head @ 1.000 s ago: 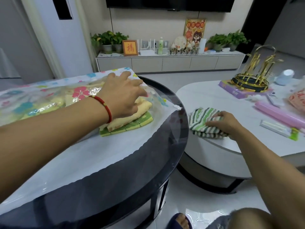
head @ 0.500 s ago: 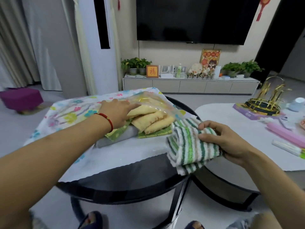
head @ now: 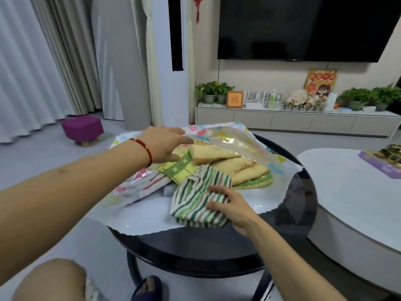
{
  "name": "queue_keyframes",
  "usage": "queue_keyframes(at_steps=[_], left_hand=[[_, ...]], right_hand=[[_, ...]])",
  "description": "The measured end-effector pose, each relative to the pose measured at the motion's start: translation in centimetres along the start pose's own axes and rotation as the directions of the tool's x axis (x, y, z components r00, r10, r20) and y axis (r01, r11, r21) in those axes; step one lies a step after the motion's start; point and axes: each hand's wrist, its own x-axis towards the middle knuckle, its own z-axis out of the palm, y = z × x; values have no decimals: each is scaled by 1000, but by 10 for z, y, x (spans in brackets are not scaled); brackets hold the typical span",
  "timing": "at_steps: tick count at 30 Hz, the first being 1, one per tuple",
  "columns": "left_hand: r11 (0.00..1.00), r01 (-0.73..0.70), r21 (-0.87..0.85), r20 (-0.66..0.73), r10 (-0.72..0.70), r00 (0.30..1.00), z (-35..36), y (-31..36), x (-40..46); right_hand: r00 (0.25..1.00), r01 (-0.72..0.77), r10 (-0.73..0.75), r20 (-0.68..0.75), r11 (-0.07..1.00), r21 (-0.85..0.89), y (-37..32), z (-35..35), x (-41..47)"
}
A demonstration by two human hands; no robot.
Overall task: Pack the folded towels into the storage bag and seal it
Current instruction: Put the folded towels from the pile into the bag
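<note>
A clear storage bag (head: 243, 144) printed with coloured flowers lies on the round black glass table (head: 303, 192). My left hand (head: 167, 144) lifts the bag's upper sheet at the mouth. Folded yellow towels (head: 238, 166) and a yellow-green one (head: 180, 168) lie in the opening. My right hand (head: 230, 205) grips a folded green-and-white striped towel (head: 195, 198) at the bag's mouth, its far end touching the yellow stack. The bag's white lower sheet (head: 141, 216) spreads under it toward me.
A white oval table (head: 347, 192) stands close on the right with a purple box (head: 382, 164) on it. A purple stool (head: 83, 129) sits on the floor at the left. My knee and slippered foot are below the black table's rim.
My right hand has carried the striped towel from the white table over to the bag's mouth. My left hand has raised the bag's upper sheet higher.
</note>
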Motion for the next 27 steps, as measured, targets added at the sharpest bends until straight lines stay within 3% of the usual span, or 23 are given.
queue_keyframes(at_steps=[4,10,15,17,18,20,22,24,27], left_hand=[[981,89,-172,128,-67,989,2,-24,-13],[992,109,-69,37,-107,994,-27,-49,-12],[995,102,7,-18,-101,995,-60,-52,-5],[992,121,-27,-44,-122,992,-73,-50,-3],[992,121,-44,-55,-123,991,-78,-48,-2],[991,126,-53,-68,-129,989,-84,-45,0],[990,130,-61,-50,-133,990,-85,-42,0],[989,122,-89,-27,-124,992,-80,-38,-2],[990,77,-121,-58,-84,995,-66,-29,-6]], right_hand=[[994,-89,77,82,983,160,-13,4,1],[959,-20,-63,277,958,287,-41,43,8],[947,146,-261,190,871,470,-85,118,63],[961,94,-225,160,813,575,-89,143,84],[970,59,-175,168,842,536,-84,154,90],[974,60,-105,202,975,215,-66,172,95],[954,94,-73,292,994,-60,-45,184,95],[942,99,-59,329,989,-108,-31,185,92],[962,177,-129,240,965,-193,-22,167,79]])
